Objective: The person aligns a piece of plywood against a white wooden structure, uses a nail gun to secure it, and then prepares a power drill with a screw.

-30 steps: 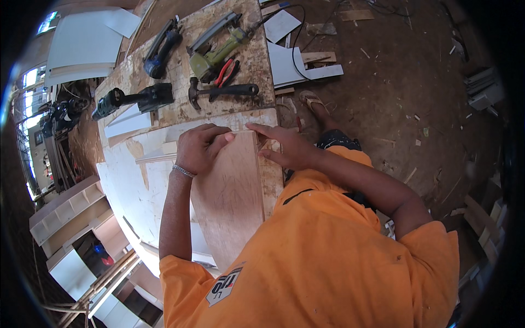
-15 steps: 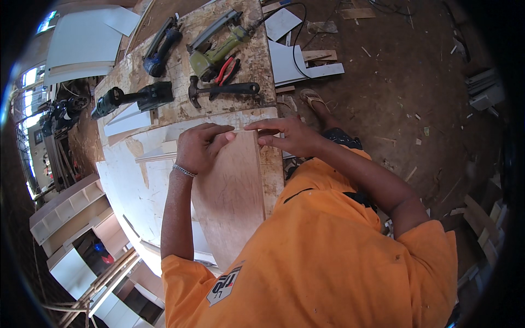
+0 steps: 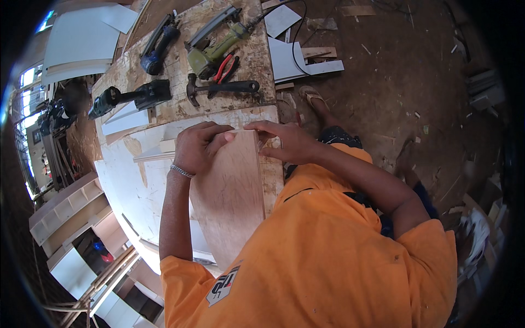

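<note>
A reddish-brown plywood panel (image 3: 232, 197) lies lengthwise on a white board (image 3: 136, 191) on the workbench. My left hand (image 3: 199, 146) rests on the panel's far left corner, fingers curled over its top edge. My right hand (image 3: 284, 141) grips the far right corner, fingertips pinching the same edge. The two hands nearly touch at the middle of that edge. A metal bracelet circles my left wrist. My orange shirt hides the panel's near end.
Beyond the panel the bench carries a hammer (image 3: 221, 87), red-handled pliers (image 3: 225, 66), a green nail gun (image 3: 216, 46), a blue power tool (image 3: 158, 46) and a black drill (image 3: 128, 97). Offcuts and a cable lie on the dirt floor at right. Shelf units stand at lower left.
My right hand has slid left along the panel's far edge, closer to my left hand. The left hand has stayed in place.
</note>
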A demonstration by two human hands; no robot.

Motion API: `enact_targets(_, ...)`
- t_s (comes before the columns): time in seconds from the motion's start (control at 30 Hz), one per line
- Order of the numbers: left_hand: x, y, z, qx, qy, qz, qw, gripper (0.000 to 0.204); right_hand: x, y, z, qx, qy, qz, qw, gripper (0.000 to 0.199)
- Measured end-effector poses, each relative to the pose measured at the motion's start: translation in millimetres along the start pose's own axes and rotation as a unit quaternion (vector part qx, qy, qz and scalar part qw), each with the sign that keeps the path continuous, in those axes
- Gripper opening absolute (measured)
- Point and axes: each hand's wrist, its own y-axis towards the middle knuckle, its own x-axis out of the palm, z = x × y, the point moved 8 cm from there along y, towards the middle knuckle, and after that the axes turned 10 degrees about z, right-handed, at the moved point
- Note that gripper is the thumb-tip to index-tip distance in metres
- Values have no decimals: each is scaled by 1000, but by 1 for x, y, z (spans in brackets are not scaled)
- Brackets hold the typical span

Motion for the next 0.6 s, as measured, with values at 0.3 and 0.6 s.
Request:
enact_targets(0.3,1,1,1,19,6,-4,1000,36,2,0,8,22,22,1,1000,64)
enact_targets(0.6,-1,2,2,19,9,1,1000,35,-1,1,-10,-73,-57,61,994,69)
